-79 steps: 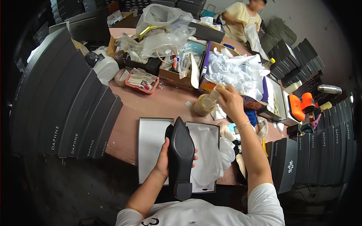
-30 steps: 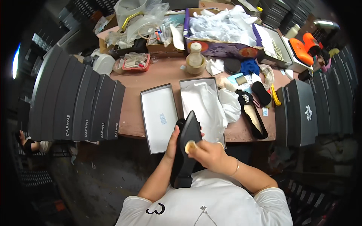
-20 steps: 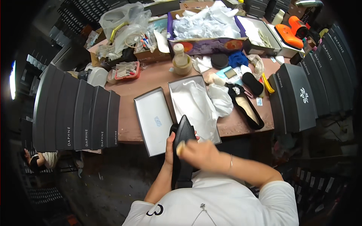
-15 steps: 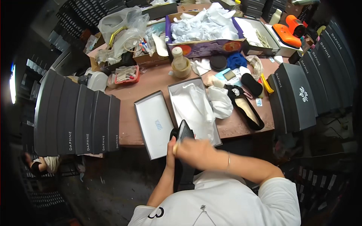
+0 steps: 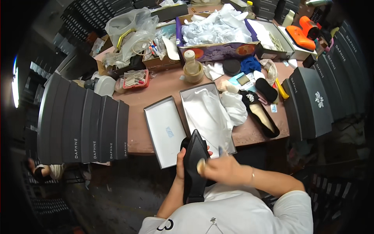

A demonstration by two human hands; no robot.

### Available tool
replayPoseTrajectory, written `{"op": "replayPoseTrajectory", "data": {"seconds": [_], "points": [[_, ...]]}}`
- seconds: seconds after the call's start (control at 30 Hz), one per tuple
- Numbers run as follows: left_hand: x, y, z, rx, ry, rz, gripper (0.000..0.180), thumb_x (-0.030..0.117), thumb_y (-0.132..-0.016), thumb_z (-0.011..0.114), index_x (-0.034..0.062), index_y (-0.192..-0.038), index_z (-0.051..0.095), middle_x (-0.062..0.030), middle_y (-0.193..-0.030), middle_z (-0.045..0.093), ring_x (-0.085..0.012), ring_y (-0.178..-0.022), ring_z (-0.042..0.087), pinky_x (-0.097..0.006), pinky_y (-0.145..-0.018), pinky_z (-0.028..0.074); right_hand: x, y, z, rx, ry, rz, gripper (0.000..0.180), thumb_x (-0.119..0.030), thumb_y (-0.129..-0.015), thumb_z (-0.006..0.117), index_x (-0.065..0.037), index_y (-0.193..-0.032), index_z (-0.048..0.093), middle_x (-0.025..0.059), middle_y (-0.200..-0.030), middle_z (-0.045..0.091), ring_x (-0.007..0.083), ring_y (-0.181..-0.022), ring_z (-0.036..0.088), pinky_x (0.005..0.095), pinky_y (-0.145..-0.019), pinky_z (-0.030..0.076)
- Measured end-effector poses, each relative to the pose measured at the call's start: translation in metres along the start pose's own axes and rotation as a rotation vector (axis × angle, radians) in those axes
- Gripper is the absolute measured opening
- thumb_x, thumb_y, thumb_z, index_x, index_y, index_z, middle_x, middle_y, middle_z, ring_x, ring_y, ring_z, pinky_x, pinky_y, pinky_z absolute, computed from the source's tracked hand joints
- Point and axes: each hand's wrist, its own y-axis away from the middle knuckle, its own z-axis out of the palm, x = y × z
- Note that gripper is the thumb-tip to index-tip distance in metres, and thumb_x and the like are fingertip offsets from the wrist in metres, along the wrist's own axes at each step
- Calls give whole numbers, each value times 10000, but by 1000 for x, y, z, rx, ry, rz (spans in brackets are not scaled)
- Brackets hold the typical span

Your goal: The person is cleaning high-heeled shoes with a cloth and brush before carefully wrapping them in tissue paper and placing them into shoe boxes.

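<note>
A black shoe (image 5: 194, 165) is held in front of my chest, its sole facing up and its pointed toe away from me. Wrapped round its left side is my left hand (image 5: 180, 163), with fingertips showing at the far edge. My right hand (image 5: 225, 170), blurred, pinches a small pale-yellow piece (image 5: 201, 166) over the sole; its kind is unclear. Just beyond lie an open grey shoe box (image 5: 199, 86) with white tissue paper (image 5: 206, 113) inside and its lid (image 5: 166, 124), to the left. Another black shoe (image 5: 265, 120) with a sparkling ornament rests right of the box.
Stacked dark shoe boxes (image 5: 85, 124) stand at the left, and more boxes (image 5: 306, 97) at the right. Along the back are a purple carton (image 5: 218, 50) of crumpled paper, a bottle in a tape roll (image 5: 191, 72), a red tray (image 5: 136, 79) and an orange tool (image 5: 302, 37).
My right hand has shifted right, uncovering more of the sole. The shoe now shows its sole more fully toward me. The whole view has shifted slightly.
</note>
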Motion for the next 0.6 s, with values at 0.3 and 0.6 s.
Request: {"op": "replayPoseTrajectory", "data": {"seconds": [0.3,0.6], "points": [[2,-7,0,125,-52,48,731,581,-917,374,-17,-1334,421,-204,-1208,550,-330,-1076,583,-490,-912,510,-9,-12,10,-9,168,-108,87,-178,-787,589,-131,-855,562,29,-641,462,176,-581,586,333,-531,518],[12,-1,-10,77,5,44,654,528,-938,429,-22,-1290,468,-160,-1151,600,-271,-1055,609,-398,-935,491,-13,-59,14,-11,97,-230,74,-163,-782,608,-118,-821,563,17,-616,468,182,-509,567,346,-416,445]]}}
